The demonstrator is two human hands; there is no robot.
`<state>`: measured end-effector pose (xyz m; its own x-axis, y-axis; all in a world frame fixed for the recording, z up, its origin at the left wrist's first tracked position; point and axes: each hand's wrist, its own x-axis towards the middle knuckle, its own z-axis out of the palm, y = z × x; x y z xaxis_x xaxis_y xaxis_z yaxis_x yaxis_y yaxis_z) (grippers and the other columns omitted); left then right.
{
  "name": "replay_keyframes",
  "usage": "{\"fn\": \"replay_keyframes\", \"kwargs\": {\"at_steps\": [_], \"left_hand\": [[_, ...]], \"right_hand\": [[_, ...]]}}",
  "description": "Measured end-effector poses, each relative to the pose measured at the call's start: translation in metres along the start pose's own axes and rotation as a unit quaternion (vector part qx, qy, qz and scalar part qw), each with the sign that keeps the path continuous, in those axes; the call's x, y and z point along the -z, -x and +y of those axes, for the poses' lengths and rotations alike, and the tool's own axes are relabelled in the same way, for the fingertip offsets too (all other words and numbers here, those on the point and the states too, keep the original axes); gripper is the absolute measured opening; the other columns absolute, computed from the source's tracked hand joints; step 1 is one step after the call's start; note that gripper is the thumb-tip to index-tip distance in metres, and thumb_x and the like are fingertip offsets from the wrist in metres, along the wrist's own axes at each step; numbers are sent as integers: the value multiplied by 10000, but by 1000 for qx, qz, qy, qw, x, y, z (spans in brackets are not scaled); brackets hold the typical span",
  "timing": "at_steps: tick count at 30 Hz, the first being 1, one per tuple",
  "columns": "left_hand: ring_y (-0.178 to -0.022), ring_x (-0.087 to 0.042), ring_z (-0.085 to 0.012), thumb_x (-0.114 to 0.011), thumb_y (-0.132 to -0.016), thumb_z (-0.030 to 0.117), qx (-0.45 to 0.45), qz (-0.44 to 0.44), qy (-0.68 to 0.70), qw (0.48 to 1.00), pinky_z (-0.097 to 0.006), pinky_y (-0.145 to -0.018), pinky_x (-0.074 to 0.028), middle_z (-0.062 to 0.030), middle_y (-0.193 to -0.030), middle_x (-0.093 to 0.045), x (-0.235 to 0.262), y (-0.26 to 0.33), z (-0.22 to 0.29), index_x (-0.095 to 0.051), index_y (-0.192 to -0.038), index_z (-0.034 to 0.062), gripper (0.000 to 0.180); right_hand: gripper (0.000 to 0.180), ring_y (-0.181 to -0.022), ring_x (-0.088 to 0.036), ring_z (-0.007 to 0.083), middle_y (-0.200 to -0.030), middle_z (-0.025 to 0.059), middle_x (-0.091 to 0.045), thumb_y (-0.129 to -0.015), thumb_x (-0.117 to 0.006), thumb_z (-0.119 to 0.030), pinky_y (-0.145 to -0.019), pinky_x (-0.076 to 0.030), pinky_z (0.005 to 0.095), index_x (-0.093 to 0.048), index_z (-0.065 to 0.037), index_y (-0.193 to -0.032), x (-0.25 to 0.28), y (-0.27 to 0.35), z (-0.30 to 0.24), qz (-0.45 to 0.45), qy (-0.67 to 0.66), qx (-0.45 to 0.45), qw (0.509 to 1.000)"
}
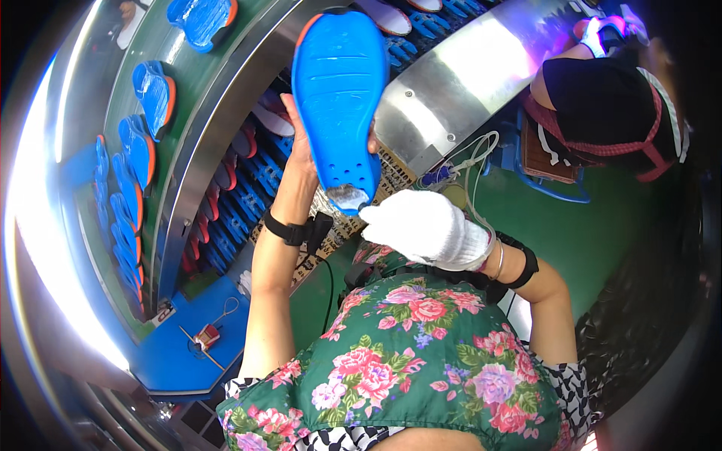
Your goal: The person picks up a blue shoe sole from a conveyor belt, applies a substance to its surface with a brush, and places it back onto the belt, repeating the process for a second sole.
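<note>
My left hand is bare and holds up a blue shoe sole with an orange edge, bottom face toward me, fingers wrapped behind it. My right hand wears a white cloth glove and is closed at the sole's heel end, where a pale patch shows. I cannot tell what the gloved fingers pinch. Both wrists carry black straps. A green flowered apron covers my front.
A green conveyor belt with several blue and orange soles curves along the left. A lower rack holds more soles. A shiny metal housing lies ahead. Another person in a black top works at upper right. A red tool rests on a blue shelf.
</note>
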<state>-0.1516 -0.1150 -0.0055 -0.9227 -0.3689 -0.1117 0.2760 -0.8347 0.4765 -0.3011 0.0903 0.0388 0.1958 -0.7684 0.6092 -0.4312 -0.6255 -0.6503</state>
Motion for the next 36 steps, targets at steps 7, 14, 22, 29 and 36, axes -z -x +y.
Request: {"fn": "replay_keyframes", "kwargs": {"at_steps": [7, 14, 22, 29, 36], "left_hand": [[-973, -707, -377, -417, -682, 960, 99, -17, -31, 994, -547, -854, -591, -253, -1209, -656, 17, 2, 6, -442, -1481, 7, 1244], [-1036, -709, -360, -377, -837, 868, 49, 163, -211, 962, -551, -841, -613, -235, -1293, -642, -2, -18, 16, -428, -1501, 15, 1082], [-1178, -590, -357, -358, -1043, 563, -225, -90, 28, 970, -526, -1045, -459, -201, -1254, -630, -38, -92, 121, -549, -1363, 13, 665], [-1546, -141, -408, -403, -1010, 487, -277, -75, 196, 938, -579, -1268, -30, -218, -1645, -276, -59, -65, 102, -301, -1567, 17, 735], [-1417, -388, -458, -618, -866, 675, -172, -41, 228, 958, -680, -1100, -381, -237, -1640, -236, -65, -13, -1, -244, -1602, 64, 1027]], "right_hand": [[282, -770, -679, 270, -965, 86, -749, -768, -803, -33, -680, -550, 365, -762, -60, -1046, 11, -14, 5, -11, -51, -15, 999], [187, -802, -714, 240, -939, 127, -752, -784, -793, 9, -735, -567, 334, -766, -8, -969, 32, -21, 15, -8, -176, -153, 972], [188, -901, -678, 183, -1092, 143, -730, -894, -646, 16, -794, -566, 312, -707, 51, -1068, 56, -52, 27, 338, -553, -348, 678], [231, -940, -688, 226, -1119, 183, -710, -941, -625, 41, -740, -563, 242, -669, 40, -1168, 52, -71, 53, 373, -683, -281, 561], [189, -843, -681, 159, -1081, 137, -735, -911, -658, 29, -738, -558, 239, -710, 20, -1092, 52, -89, 24, 351, -659, -315, 586]]}}
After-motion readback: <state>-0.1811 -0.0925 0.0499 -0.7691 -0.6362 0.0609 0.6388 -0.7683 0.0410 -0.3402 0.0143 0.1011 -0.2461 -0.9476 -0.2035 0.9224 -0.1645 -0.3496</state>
